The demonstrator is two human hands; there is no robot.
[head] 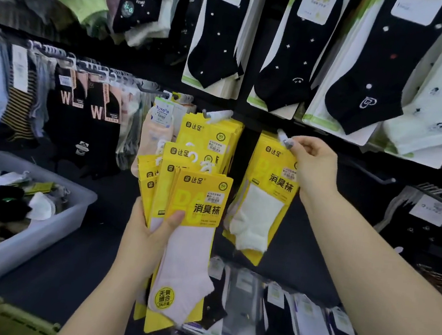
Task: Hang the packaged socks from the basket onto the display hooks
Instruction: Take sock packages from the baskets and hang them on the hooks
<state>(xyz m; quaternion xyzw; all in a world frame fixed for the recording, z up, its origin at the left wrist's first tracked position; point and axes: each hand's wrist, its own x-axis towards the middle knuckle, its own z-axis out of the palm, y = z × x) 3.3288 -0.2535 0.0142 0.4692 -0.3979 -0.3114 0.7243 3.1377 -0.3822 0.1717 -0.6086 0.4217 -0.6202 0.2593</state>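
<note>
My left hand (150, 222) grips a fanned stack of yellow sock packs (196, 200) at centre, thumb pressed on the front pack, which holds a pale pink sock. My right hand (311, 166) pinches the top right corner of another yellow pack (263, 194) with a white sock, at a display hook (282, 136) on the dark wall. To the left of it, more yellow packs (212, 133) hang on a neighbouring hook (219, 115). A green basket edge (4, 316) shows at the bottom left.
A grey plastic bin (50, 230) of loose socks stands at the left. Black and white sock packs (296, 52) hang above. A bare hook (375, 176) juts out at right. More packs (280, 312) lie flat below my arms.
</note>
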